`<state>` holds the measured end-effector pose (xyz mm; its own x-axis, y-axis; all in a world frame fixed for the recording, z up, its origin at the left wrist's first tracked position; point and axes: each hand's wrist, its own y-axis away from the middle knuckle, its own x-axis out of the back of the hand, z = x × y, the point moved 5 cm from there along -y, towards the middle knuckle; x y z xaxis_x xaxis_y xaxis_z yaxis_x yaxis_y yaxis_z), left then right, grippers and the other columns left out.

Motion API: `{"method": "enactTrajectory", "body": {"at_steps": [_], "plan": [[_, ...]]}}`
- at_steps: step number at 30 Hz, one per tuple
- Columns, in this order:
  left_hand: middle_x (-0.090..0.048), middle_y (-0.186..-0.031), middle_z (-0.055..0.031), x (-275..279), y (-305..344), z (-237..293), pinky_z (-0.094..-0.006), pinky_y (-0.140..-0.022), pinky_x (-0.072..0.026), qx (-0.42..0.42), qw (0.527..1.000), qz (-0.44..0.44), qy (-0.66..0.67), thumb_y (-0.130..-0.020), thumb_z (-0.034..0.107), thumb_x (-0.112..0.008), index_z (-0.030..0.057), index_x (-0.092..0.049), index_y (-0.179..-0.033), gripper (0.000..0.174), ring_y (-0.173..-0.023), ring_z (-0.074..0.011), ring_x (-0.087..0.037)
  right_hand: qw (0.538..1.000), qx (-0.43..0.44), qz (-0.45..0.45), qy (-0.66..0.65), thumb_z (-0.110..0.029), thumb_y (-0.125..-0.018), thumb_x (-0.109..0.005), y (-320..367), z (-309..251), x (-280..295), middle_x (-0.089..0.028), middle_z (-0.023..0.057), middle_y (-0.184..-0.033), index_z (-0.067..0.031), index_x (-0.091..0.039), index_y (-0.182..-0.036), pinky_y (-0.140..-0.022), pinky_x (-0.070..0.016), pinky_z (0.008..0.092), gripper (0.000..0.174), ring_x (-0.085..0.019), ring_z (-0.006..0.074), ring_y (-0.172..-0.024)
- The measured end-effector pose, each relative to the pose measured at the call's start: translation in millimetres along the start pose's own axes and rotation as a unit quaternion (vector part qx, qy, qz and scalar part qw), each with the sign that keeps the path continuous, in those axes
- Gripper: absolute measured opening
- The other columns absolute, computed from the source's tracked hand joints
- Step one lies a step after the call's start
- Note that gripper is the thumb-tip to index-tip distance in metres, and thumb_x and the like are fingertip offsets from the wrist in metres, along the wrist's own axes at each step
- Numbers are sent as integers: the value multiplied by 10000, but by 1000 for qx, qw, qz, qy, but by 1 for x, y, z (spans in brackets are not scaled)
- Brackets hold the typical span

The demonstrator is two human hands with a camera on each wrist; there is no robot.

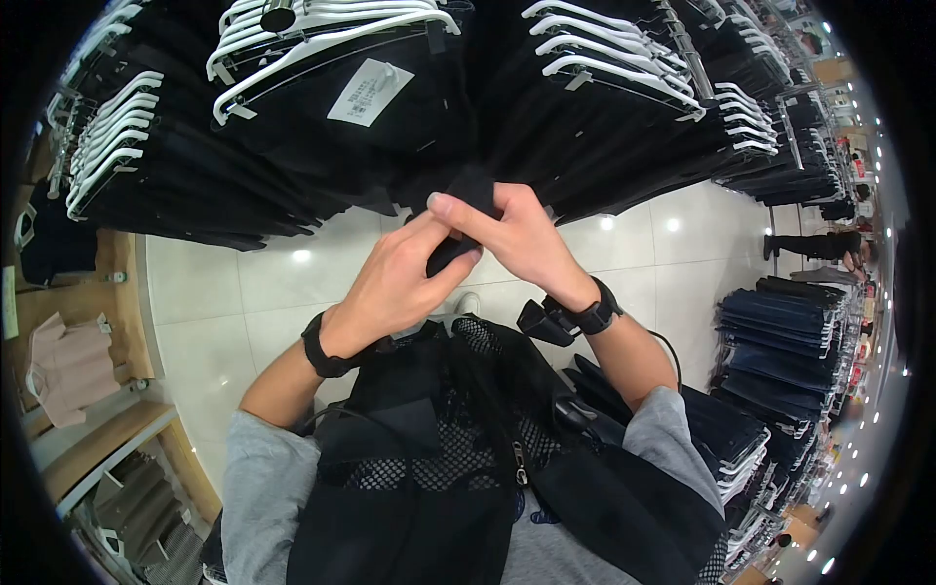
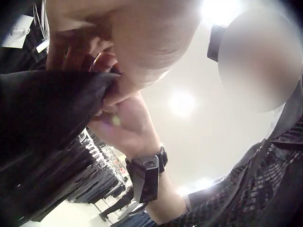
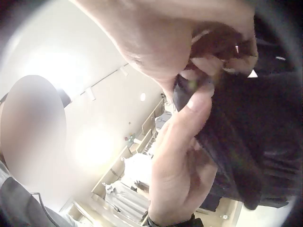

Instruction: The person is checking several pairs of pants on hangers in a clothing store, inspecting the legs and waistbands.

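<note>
A black garment [image 1: 475, 187] hangs from a rack in front of me, and I have its lower edge between both hands. In the head view my left hand [image 1: 429, 255] pinches the black fabric from below, thumb pressed against it. My right hand [image 1: 487, 222] comes in from the right and grips the same fold from above. The left wrist view has my left hand [image 2: 132, 42] at the top, the dark fabric [image 2: 42, 113] spreading to the left, and my right hand [image 2: 125, 125] behind it. In the right wrist view both my right hand [image 3: 165, 38] and my left hand [image 3: 184, 151] hold the garment [image 3: 255, 142].
Rows of black clothes on white hangers [image 1: 322, 34] fill the rack ahead, one bearing a white tag [image 1: 370, 93]. The floor is white tile [image 1: 224, 283]. A wooden shelf [image 1: 117, 292] with a pink garment [image 1: 68, 366] stands left. Dark folded trousers [image 1: 780, 331] and another person [image 1: 819, 244] are right.
</note>
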<state>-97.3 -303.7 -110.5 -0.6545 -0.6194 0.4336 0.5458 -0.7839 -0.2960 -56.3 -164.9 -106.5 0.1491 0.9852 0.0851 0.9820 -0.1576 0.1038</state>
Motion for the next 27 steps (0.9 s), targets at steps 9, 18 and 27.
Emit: {"method": "enactTrajectory", "body": {"at_steps": [9, 18, 27], "plan": [[-581, -718, -147, 12, 10, -16, -347, -598, -426, 69, 990, -37, 117, -1000, 163, -620, -51, -627, -924, 227, -616, -196, -510, 990, -35, -138, -22, -283, -1001, -677, 5, 1, 5, -593, -33, -762, -35, -647, -958, -606, -413, 210, 253, -523, 36, -669], [-567, -742, -84, 18, 7, -6, -269, -696, -453, 125, 974, -39, 182, -1087, 263, -500, -42, -571, -935, 349, -720, -113, -530, 988, -48, -128, -66, -242, -1035, -624, 7, -3, 4, -550, -46, -766, -46, -594, -917, -643, -398, 211, 230, -502, 35, -694], [-336, -714, 17, 10, 1, -23, -287, -560, -273, 162, 969, 8, 187, -1037, 295, -600, 30, -429, -903, 343, -682, -78, -290, 971, 97, -135, 172, -176, -979, -664, 8, -16, -7, -567, 55, -804, 8, -623, -974, -668, -426, 295, 188, -496, 141, -705]]}}
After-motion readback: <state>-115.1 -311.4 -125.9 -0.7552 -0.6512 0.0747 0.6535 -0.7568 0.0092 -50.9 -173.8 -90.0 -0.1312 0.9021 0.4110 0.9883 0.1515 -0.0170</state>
